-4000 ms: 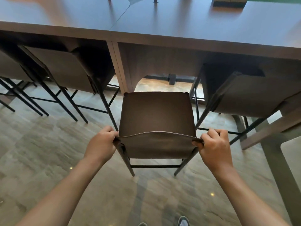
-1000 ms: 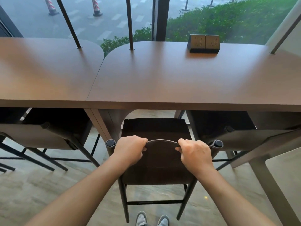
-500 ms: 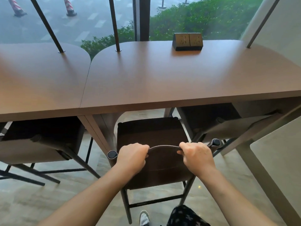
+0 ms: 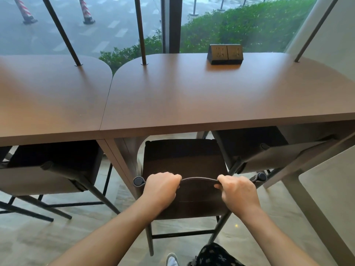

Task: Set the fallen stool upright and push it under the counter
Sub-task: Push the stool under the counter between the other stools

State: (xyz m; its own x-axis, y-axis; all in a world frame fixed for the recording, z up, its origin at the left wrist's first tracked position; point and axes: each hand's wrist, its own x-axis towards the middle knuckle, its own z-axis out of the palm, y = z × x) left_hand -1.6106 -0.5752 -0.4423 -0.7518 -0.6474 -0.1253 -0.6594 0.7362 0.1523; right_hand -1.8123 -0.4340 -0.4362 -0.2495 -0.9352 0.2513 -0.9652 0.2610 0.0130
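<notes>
A dark brown stool [image 4: 182, 160] with a low backrest and thin dark metal legs stands upright in front of me. The far edge of its seat lies just under the front edge of the brown counter [image 4: 201, 96]. My left hand [image 4: 161, 187] grips the left part of the backrest's top rail. My right hand [image 4: 238, 191] grips the right part of that rail. The round ends of the rail stick out beyond both hands. The stool's lower legs are partly hidden by my arms.
Two matching stools, one on the left [image 4: 53, 169] and one on the right [image 4: 269, 150], sit tucked under the counter. A counter leg [image 4: 119, 160] stands just left of my stool. A black socket box [image 4: 225, 54] rests on the counter near the window. A pale slanted support [image 4: 317, 217] rises at right.
Four seconds ago the stool stood farther back from the counter with my hands at the backrest's ends. Now my hands grip nearer the middle and the seat's far edge is under the counter edge.
</notes>
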